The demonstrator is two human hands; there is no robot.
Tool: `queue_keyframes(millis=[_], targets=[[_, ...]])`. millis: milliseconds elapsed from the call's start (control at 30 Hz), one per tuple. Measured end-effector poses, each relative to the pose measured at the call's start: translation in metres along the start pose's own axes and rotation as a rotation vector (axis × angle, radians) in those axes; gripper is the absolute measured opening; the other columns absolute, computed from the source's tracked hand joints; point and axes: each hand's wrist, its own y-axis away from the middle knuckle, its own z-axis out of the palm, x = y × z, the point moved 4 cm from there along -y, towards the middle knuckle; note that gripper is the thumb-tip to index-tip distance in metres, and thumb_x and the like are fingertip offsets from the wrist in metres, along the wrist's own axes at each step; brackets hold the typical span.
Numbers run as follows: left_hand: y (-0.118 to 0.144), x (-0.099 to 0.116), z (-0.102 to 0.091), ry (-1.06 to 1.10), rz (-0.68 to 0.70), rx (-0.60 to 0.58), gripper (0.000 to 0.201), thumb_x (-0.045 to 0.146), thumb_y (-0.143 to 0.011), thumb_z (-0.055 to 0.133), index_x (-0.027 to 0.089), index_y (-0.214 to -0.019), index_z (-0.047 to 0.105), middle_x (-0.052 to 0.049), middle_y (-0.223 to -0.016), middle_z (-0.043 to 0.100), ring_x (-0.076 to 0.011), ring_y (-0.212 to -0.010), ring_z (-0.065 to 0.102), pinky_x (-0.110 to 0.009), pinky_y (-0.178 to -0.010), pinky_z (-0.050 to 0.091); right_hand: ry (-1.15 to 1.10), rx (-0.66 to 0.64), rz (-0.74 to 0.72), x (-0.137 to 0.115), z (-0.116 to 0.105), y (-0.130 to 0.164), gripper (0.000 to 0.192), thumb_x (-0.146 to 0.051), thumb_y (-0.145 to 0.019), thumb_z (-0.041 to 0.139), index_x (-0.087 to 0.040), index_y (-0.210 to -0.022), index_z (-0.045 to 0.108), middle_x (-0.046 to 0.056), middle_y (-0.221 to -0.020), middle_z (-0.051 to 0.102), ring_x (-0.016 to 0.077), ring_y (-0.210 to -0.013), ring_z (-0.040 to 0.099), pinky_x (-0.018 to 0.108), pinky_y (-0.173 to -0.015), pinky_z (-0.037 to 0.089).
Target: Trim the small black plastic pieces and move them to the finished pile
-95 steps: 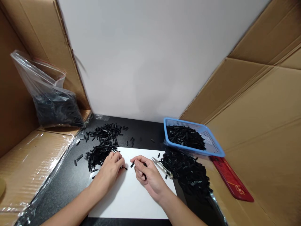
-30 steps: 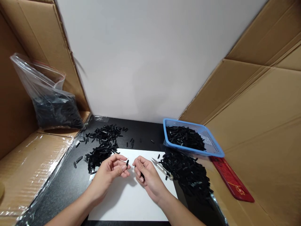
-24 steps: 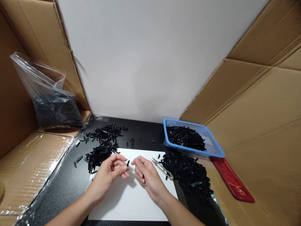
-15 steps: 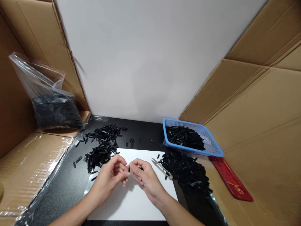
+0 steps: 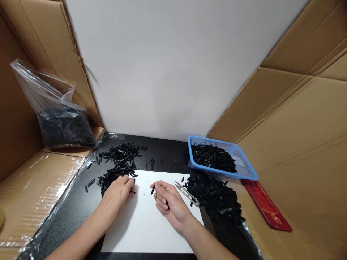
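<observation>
Newly parted: left hand (image 5: 119, 189), which moved off the right hand (image 5: 169, 199) to a heap of black pieces (image 5: 114, 172), hold not discernible; right, which pinched one black strip (image 5: 153, 189) over the white sheet (image 5: 146, 231), exchange seemingly over

Left hand (image 5: 118, 193): we have it at a black pile (image 5: 112, 175), lower left of centre.
Right hand (image 5: 170, 202): we pinch a black piece (image 5: 153, 190), lower centre.
Snips (image 5: 187, 194): just right of that hand.
Blue basket (image 5: 242, 160): lower right, holding more pieces (image 5: 214, 159).
</observation>
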Motion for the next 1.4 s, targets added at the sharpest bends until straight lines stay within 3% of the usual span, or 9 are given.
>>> queue_keyframes(millis=[167, 300, 433, 567, 700, 833, 967, 1400], targets=[[-0.001, 0.001, 0.000, 0.020, 0.042, 0.054, 0.020, 0.009, -0.083, 0.043, 0.021, -0.073, 0.056, -0.005, -0.080, 0.058, -0.0230, -0.074, 0.050, -0.033, -0.065, 0.033, -0.008, 0.006, -0.001, -0.002, 0.000, 0.000, 0.030, -0.039, -0.069, 0.080, -0.014, -0.079, 0.066, -0.011, -0.045, 0.033, 0.0040, -0.041, 0.015, 0.019, -0.038, 0.008], [-0.001, 0.004, -0.010, 0.159, 0.050, 0.123, 0.020, 0.011, -0.085, 0.042, 0.022, -0.072, 0.055, -0.002, -0.076, 0.056, -0.0212, -0.072, 0.049, -0.032, -0.065, 0.033, -0.006, -0.004, 0.003, -0.001, 0.001, 0.000, 0.030, -0.038, -0.071, 0.079, -0.014, -0.079, 0.065, -0.011, -0.046, 0.033, 0.0036, -0.041, 0.015, 0.019, -0.038, 0.008], [0.000, 0.007, -0.019, 0.548, -0.124, 0.146, 0.014, 0.022, -0.087, 0.048, 0.022, -0.073, 0.053, 0.003, -0.063, 0.053, -0.0159, -0.061, 0.049, -0.026, -0.058, 0.034, -0.008, -0.002, -0.013, -0.003, 0.002, 0.001, 0.024, -0.035, -0.076, 0.072, -0.015, -0.073, 0.059, -0.007, -0.051, 0.043, 0.0027, -0.040, 0.023, 0.018, -0.038, 0.010], [0.000, 0.019, -0.013, 1.091, -0.242, 0.023, 0.019, 0.038, -0.084, 0.060, 0.021, -0.077, 0.053, 0.005, -0.056, 0.056, -0.0120, -0.050, 0.048, -0.023, -0.051, 0.035, 0.036, 0.019, -0.032, -0.003, 0.004, 0.002, 0.032, -0.043, -0.079, 0.064, -0.017, -0.066, 0.049, -0.003, -0.060, 0.054, 0.0035, -0.040, 0.035, 0.018, -0.037, 0.010], [0.002, 0.031, -0.007, 1.379, -0.274, -0.047, 0.026, 0.038, -0.077, 0.071, 0.019, -0.086, 0.055, 0.001, -0.065, 0.065, -0.0132, -0.057, 0.057, -0.025, -0.058, 0.043, 0.174, 0.088, -0.039, -0.002, 0.001, 0.002, 0.037, -0.050, -0.076, 0.069, -0.018, -0.069, 0.050, -0.007, -0.052, 0.048, 0.0026, -0.037, 0.026, 0.018, -0.037, 0.007], [0.003, 0.034, -0.004, 1.453, -0.308, -0.078, 0.027, 0.034, -0.075, 0.074, 0.019, -0.089, 0.055, 0.003, -0.064, 0.065, -0.0128, -0.058, 0.059, -0.024, -0.060, 0.044, 0.247, 0.105, -0.086, -0.002, -0.001, 0.000, 0.034, -0.049, -0.075, 0.071, -0.016, -0.079, 0.061, -0.011, -0.045, 0.033, 0.0042, -0.038, 0.020, 0.020, -0.037, 0.009], [0.003, 0.034, 0.000, 1.461, -0.289, -0.105, 0.029, 0.031, -0.074, 0.075, 0.020, -0.088, 0.053, 0.005, -0.060, 0.062, -0.0120, -0.054, 0.059, -0.023, -0.056, 0.043, 0.271, 0.091, -0.117, -0.001, -0.002, -0.001, 0.035, -0.049, -0.075, 0.072, -0.015, -0.078, 0.064, -0.012, -0.044, 0.029, 0.0049, -0.039, 0.018, 0.021, -0.038, 0.009], [0.004, 0.035, 0.000, 1.400, -0.276, -0.092, 0.030, 0.031, -0.071, 0.077, 0.020, -0.082, 0.051, 0.007, -0.061, 0.057, -0.0117, -0.053, 0.061, -0.023, -0.053, 0.047, 0.296, 0.104, -0.093, -0.002, 0.003, 0.001, 0.034, -0.047, -0.069, 0.077, -0.015, -0.070, 0.065, -0.009, -0.045, 0.037, 0.0035, -0.038, 0.022, 0.022, -0.039, 0.008]])
